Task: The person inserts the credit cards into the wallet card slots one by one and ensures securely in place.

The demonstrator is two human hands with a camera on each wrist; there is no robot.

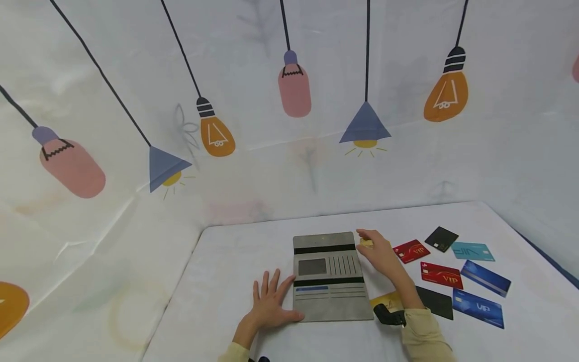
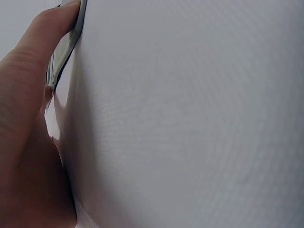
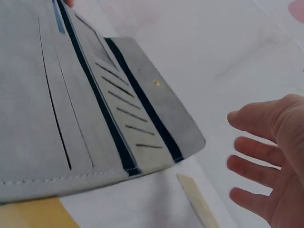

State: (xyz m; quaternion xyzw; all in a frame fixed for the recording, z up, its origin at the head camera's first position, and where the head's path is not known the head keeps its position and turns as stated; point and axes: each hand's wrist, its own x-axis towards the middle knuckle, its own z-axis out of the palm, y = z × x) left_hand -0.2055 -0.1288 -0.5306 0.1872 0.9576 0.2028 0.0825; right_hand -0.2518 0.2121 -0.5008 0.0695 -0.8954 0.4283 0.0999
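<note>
Grey wallet (image 1: 332,277) lies unfolded on the white table (image 1: 235,256), between both hands. Left hand (image 1: 270,304): not grasping, fingers spread, thumb on the wallet's lower left corner, index fingertip at its left edge. Right hand (image 1: 379,254): released, just beside the wallet's upper right edge; right wrist view has the fingers parted with nothing between them. Gold card (image 1: 366,243) on the table near that hand, not gripped. Yellow card (image 1: 387,300) sits by the wallet's lower right side, partly behind the right wrist. To the right: two red, two blue, one teal and two dark cards (image 1: 441,239), all flat.
</note>
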